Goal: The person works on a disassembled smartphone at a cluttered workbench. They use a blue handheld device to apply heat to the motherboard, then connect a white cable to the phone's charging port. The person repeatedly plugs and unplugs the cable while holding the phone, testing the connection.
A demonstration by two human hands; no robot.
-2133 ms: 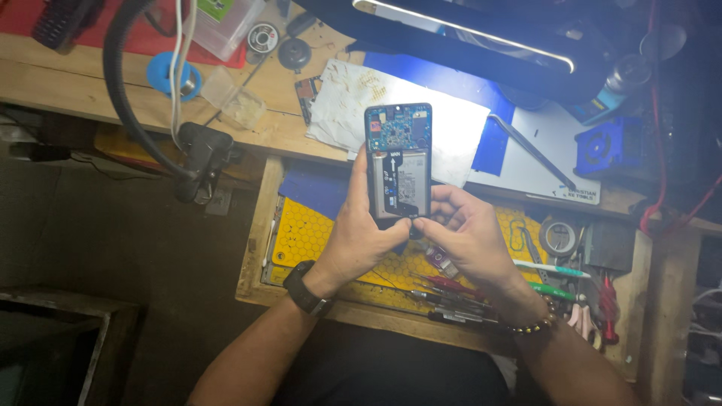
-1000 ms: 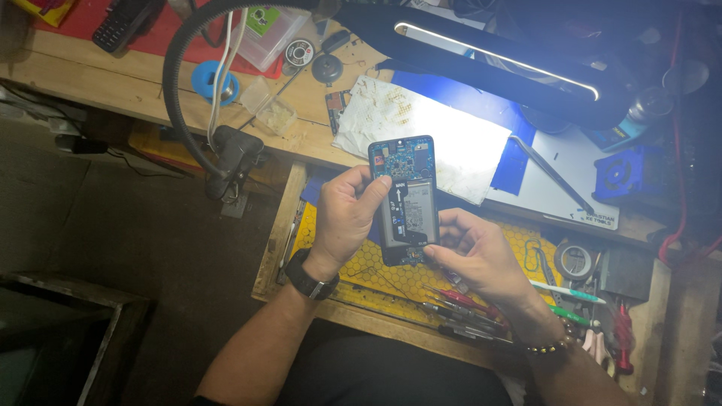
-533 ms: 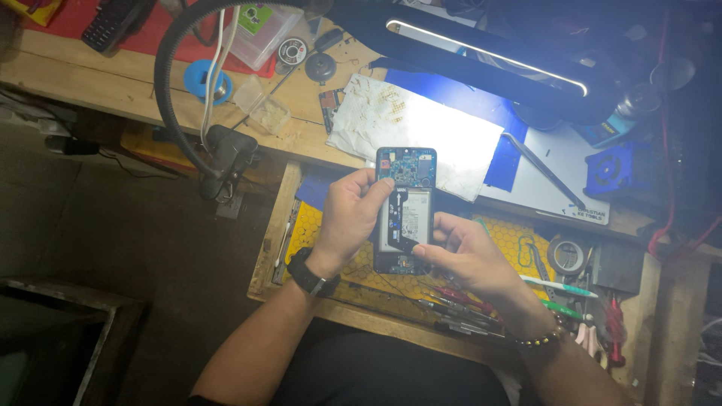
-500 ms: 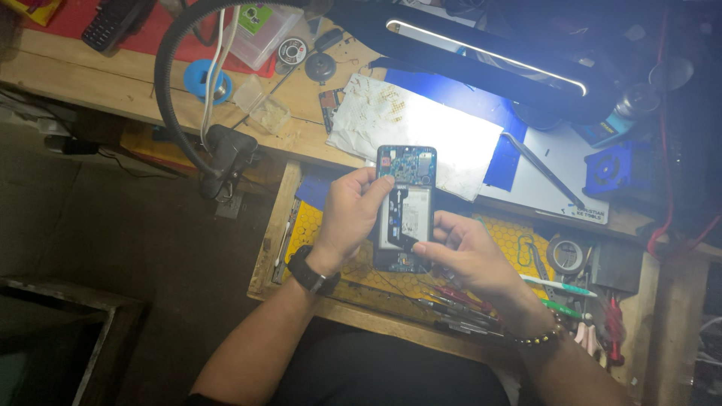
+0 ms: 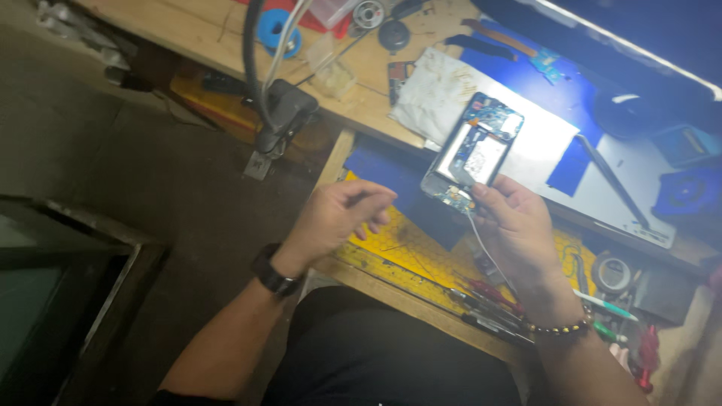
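**Opened phone in right hand, left hand off it**

Right hand (image 5: 519, 225) clamped on the lower end of the phone (image 5: 474, 154), back cover off, circuit boards and a pale battery showing. Held tilted above the drawer's yellow mat (image 5: 421, 244), top end leaning toward the white cloth (image 5: 440, 94) on the bench (image 5: 203, 30). Thin white cable (image 5: 481, 244) hanging from the phone's lower edge, down past the palm. Beaded bracelet (image 5: 556, 328) on that wrist.

Left hand (image 5: 335, 218) well apart from the phone, over the mat's left edge, fingers curled loosely inward; cannot tell whether anything small sits pinched in them. Black watch (image 5: 272, 272) on that wrist.

Screwdrivers (image 5: 489, 301) along the drawer's front edge, just beside the right forearm. Blue tape roll (image 5: 274, 30) and black lamp clamp (image 5: 282, 113) at the bench's near edge.
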